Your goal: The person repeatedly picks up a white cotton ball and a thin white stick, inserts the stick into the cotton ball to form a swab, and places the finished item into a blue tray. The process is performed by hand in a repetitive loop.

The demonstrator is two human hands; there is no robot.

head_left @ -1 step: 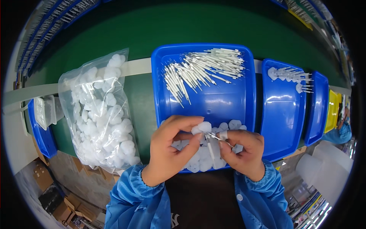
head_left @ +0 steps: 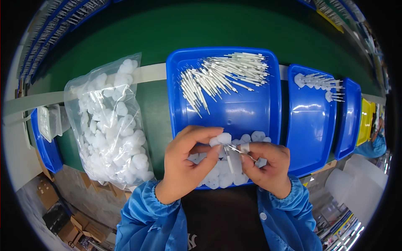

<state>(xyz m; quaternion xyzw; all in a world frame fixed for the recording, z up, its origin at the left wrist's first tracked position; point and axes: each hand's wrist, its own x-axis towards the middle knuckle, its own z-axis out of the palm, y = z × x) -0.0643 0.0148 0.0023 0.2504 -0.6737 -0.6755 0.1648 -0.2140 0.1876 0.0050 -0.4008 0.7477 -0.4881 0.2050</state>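
Note:
Over the near end of a blue tray [head_left: 171, 96], my left hand [head_left: 184, 163] pinches a rounded white plastic piece [head_left: 221, 139] between thumb and fingertips. A thin white stick [head_left: 230, 160] hangs below that piece, slightly tilted. My right hand [head_left: 268, 165] is closed on slim metal tweezers [head_left: 245, 153], whose tips meet the top of the stick just under the white piece. White tape wraps one right finger. Beneath my hands lie several loose white plastic pieces [head_left: 225, 178]. Many white sticks with thin metal ends [head_left: 217, 77] are spread across the tray's far end.
A clear bag [head_left: 113, 125] full of white pieces lies to the left. Another blue tray [head_left: 310, 125] on the right holds joined pieces with sticks [head_left: 320, 81]. Beyond it come a narrow blue tray [head_left: 348, 119] and a yellow one [head_left: 365, 120]. A person's blue sleeve [head_left: 372, 146] shows far right.

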